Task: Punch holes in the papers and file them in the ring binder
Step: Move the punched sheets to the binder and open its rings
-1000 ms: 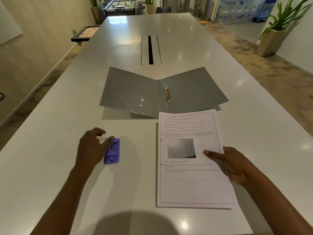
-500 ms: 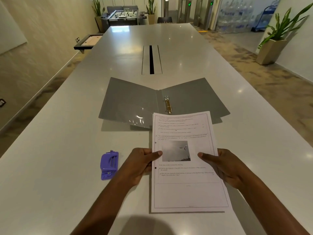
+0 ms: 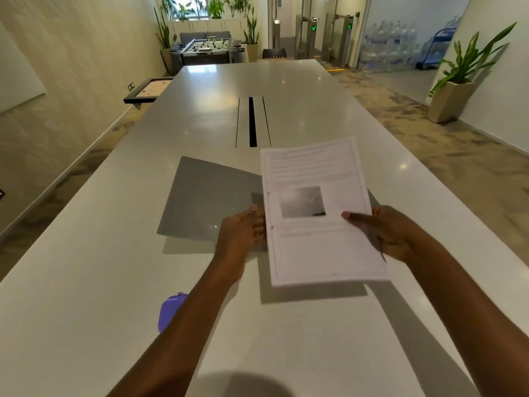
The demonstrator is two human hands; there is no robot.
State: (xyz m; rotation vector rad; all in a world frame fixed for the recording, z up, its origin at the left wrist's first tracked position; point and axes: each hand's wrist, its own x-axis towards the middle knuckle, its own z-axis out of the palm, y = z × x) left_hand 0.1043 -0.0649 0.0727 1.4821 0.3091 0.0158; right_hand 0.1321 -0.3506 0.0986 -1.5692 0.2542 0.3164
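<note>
Long pale worktop (image 3: 86, 282). Papers (image 3: 320, 213) lifted, long axis running near to far, over open ring binder (image 3: 206, 202); rings hidden beneath. Left hand (image 3: 243, 230) pinches punched left edge, right hand (image 3: 392, 233) grips right edge

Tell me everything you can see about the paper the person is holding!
The paper is a thin stack of white printed sheets, with a ruled border, blurred lines of text and one grey photo near the middle. Two small punched holes show along its left edge. It is lifted off the table, tilted, hovering over the right half of the open grey binder and casting a shadow below. The left hand pinches its left edge; the right hand grips its right edge, thumb on top.
</note>
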